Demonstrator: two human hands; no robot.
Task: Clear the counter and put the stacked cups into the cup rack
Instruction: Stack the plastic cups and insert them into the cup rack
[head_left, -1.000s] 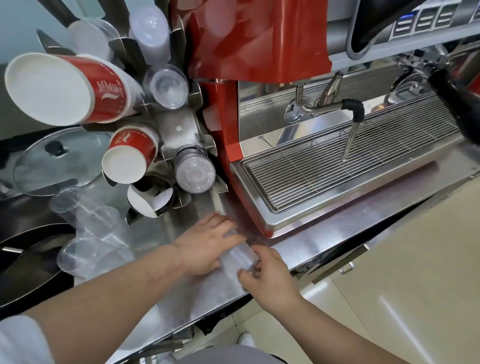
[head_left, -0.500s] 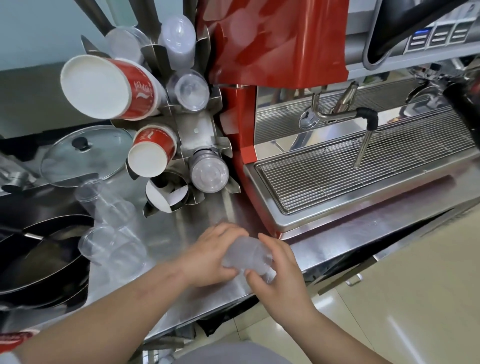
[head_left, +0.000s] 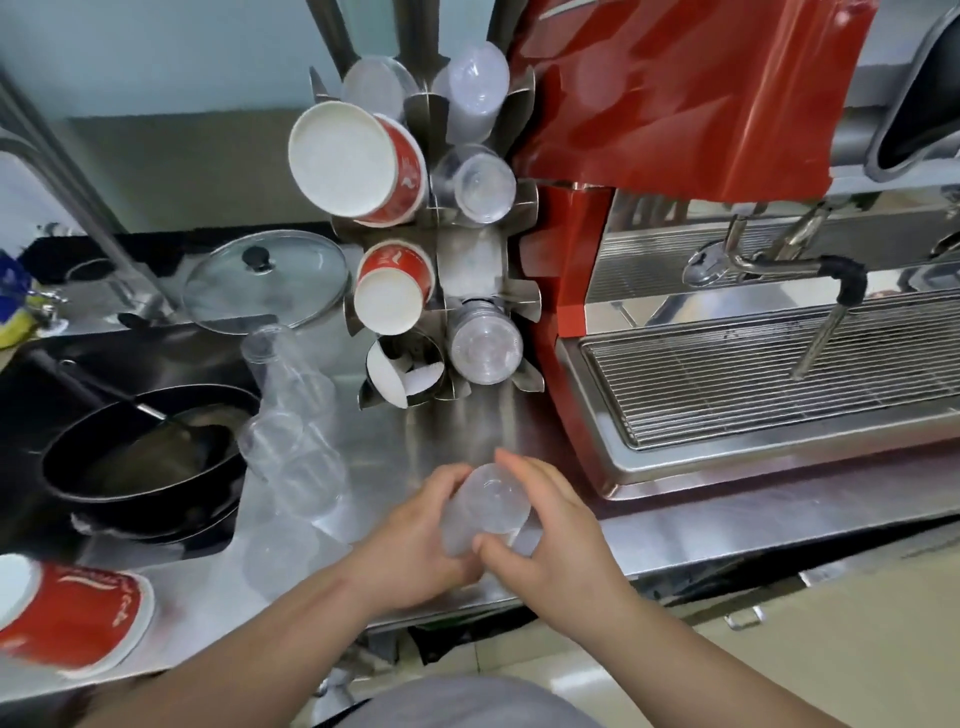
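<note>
Both hands hold 1 stack of clear plastic cups (head_left: 485, 512) just above the front edge of the steel bench (head_left: 727, 525), at about 6 o'clock in the view. The left hand (head_left: 415, 540) wraps its fingers round the stack from the 9 o'clock side; the right hand (head_left: 545, 535) curls round it from 3 o'clock, thumb pressed near the rim. The stack's closed base points up toward the cup rack (head_left: 441, 249), which stands at 12 o'clock from the hands.

By my reading the task is partly done. The rack already carries red paper cups (head_left: 358, 156) and clear cups in several slots, and the slot at its lower left (head_left: 402, 371) looks nearly spent, with only a white sliver showing. The stack in hand has not yet gone in. Left to clear: 2 more stacks of clear cups (head_left: 296, 415) lying on the bench at 9 o'clock from the hands, and a red paper cup stack (head_left: 72, 618) on its side at 8 o'clock.

The bench is brushed stainless steel. A black pan (head_left: 140, 457) sits in a dark recess at 9 o'clock, with a glass lid (head_left: 265, 280) behind it. A red espresso machine (head_left: 701, 104) fills the 1 to 3 o'clock side, its steam wand (head_left: 831, 322) hanging over the drip grate (head_left: 779, 374). A pale tiled floor shows at 4 o'clock.
</note>
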